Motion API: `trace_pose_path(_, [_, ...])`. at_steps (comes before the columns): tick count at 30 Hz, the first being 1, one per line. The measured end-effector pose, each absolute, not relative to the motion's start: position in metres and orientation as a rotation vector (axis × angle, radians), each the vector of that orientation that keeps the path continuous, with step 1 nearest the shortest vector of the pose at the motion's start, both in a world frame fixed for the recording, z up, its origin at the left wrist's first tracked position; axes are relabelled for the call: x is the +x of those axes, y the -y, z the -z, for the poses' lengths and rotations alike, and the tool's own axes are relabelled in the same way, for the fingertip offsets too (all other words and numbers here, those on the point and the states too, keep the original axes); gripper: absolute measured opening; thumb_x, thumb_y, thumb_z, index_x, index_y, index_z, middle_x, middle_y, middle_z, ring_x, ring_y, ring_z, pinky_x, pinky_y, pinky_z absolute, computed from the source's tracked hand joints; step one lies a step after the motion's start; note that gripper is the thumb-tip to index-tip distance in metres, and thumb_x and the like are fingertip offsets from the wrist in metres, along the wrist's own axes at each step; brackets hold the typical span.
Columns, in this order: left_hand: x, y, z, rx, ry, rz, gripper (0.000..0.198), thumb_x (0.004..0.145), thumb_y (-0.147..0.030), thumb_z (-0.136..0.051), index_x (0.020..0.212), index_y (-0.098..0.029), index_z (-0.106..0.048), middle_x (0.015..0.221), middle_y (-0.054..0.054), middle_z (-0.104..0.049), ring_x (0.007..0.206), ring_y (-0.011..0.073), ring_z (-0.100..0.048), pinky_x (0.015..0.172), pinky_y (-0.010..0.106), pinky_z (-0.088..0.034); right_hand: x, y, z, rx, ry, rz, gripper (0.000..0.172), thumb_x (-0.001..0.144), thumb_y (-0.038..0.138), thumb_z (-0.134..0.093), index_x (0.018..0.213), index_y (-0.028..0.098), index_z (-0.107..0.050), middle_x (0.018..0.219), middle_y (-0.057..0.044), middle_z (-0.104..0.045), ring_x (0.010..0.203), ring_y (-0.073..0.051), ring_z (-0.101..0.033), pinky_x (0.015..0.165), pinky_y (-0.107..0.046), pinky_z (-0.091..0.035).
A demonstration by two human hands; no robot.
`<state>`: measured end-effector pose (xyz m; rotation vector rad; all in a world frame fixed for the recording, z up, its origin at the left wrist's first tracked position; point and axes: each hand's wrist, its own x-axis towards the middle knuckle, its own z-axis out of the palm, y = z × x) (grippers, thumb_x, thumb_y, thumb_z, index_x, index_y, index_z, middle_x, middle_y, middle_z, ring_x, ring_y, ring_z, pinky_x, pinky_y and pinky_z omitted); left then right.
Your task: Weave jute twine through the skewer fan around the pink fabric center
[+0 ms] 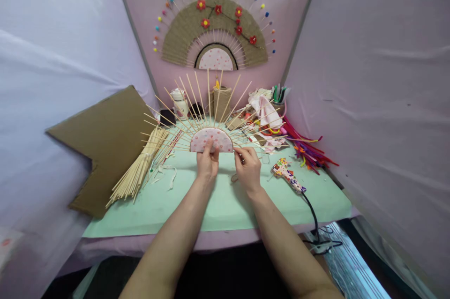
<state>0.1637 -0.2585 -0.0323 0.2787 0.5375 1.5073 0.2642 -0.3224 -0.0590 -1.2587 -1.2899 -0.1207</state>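
Note:
My left hand (208, 163) grips a half-round piece covered in white cloth with pink spots (221, 139), thumb on its front face. Thin wooden sticks (198, 90) fan out from its curved edge, held upright above the table. At the lower right corner of this piece, the fingers of my right hand (249, 165) are pinched together; what lies between them is too small to make out. Just below that hand shows a small brown loop of cord (234, 178).
A bundle of sticks (135, 172) and brown cardboard (101, 135) lie left. On the right are a patterned glue gun (288, 176) with a black cable and colourful pipe cleaners (307, 144). Twine spools (222, 102) stand behind; a finished fan (183, 36) hangs on the back wall.

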Motion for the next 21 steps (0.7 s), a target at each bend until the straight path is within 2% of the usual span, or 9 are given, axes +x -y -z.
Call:
trace_pose_path(8, [0.1619,0.2566,0.0326,0.216,-0.529,-1.499,0.017,0.071,-0.006,-0.076,0.078,-0.014,-0.062,0.072,-0.005,-0.067,0.059,0.0026,-0.062,0.057,0.011,-0.054,0.2617,0.3242,0.0626,-1.283,1.327,0.132,0.02,0.091,0.017,-0.05,0.098,0.019,-0.069,0.086,-0.005,-0.059,0.078,-0.016,-0.059,0.073,-0.03,-0.051])
trace_pose_path(15, [0.1614,0.2552,0.0318,0.149,-0.521,-1.483,0.012,0.08,-0.003,-0.067,0.082,-0.014,-0.064,0.073,-0.004,-0.068,0.06,0.0028,-0.063,0.057,0.011,-0.054,0.26,0.3263,0.0624,-1.341,1.372,0.116,0.02,0.091,0.019,-0.05,0.095,0.02,-0.069,0.083,-0.004,-0.06,0.076,-0.015,-0.059,0.071,-0.028,-0.05])
trace_pose_path(18, [0.161,0.2549,0.0308,0.133,-0.511,-1.466,0.009,0.083,-0.004,-0.064,0.079,-0.012,-0.063,0.069,-0.004,-0.067,0.06,0.0029,-0.063,0.058,0.011,-0.054,0.2583,0.3274,0.0627,-1.356,1.359,0.184,0.019,0.09,0.02,-0.051,0.096,0.02,-0.069,0.085,-0.004,-0.063,0.078,-0.015,-0.06,0.074,-0.029,-0.05])
trace_pose_path(21, [0.16,0.2543,0.0285,0.108,-0.482,-1.448,0.013,0.084,-0.004,-0.063,0.075,-0.013,-0.062,0.069,-0.003,-0.068,0.061,0.0031,-0.064,0.061,0.012,-0.055,0.257,0.3294,0.0611,-1.345,1.339,0.318,0.013,0.086,0.021,-0.055,0.088,0.02,-0.069,0.082,-0.004,-0.064,0.08,-0.017,-0.06,0.077,-0.032,-0.048])
